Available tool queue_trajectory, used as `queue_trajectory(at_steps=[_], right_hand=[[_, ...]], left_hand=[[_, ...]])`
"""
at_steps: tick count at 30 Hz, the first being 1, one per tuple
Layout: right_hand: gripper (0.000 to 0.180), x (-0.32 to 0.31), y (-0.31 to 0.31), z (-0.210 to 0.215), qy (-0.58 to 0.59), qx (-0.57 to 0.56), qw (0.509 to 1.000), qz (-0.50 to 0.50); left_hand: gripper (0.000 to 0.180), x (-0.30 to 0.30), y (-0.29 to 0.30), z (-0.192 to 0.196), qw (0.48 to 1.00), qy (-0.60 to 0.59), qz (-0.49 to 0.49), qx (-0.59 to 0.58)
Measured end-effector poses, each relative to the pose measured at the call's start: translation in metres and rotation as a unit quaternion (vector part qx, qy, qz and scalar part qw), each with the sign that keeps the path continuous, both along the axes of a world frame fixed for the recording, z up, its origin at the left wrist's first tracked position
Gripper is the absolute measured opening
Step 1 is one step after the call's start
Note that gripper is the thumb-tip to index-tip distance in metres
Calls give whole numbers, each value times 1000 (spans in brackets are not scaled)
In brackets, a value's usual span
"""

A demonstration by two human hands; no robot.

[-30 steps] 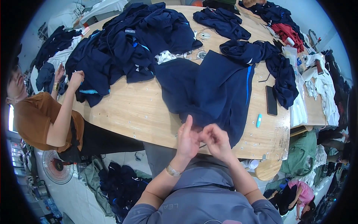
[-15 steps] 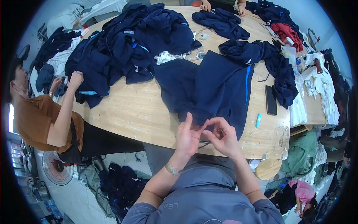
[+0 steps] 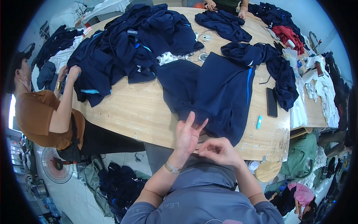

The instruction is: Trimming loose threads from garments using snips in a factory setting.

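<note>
Navy trousers [image 3: 223, 89] with a light blue side stripe lie on the table, the gathered waistband end toward me. My left hand [image 3: 188, 135] is at that waistband, palm turned up, with thumb and fingers apart and nothing visible gripped. Lower and to the right, my right hand [image 3: 220, 151] hangs just over the table's near edge. Its fingers are curled into a pinch; whatever they hold is too small to make out.
A big heap of navy garments [image 3: 141, 33] covers the back left of the table [image 3: 134, 108]. On the right lie a black phone [image 3: 272, 102], a light blue cylindrical tool [image 3: 258, 122] and more navy clothes [image 3: 283, 78]. Co-workers stand left and opposite.
My right hand has drawn down toward me, away from my left hand, which stays almost in place. The co-worker at left has brought both hands to the heap.
</note>
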State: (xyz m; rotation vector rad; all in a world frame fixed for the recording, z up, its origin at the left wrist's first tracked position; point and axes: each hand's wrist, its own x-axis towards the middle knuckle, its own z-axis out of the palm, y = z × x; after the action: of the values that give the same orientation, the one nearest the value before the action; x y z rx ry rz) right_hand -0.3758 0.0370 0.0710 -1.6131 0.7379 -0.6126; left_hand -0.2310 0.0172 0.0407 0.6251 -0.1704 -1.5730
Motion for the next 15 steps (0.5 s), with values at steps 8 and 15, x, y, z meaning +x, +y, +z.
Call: queue_trajectory(at_steps=[8, 15], right_hand=[[25, 7, -12, -1, 34, -103, 959, -263], [31, 13, -12, -8, 141, -202, 926, -286]], left_hand=[[27, -8, 6, -7, 998, -60, 9, -33], [23, -8, 7, -13, 995, -79, 6, -68]])
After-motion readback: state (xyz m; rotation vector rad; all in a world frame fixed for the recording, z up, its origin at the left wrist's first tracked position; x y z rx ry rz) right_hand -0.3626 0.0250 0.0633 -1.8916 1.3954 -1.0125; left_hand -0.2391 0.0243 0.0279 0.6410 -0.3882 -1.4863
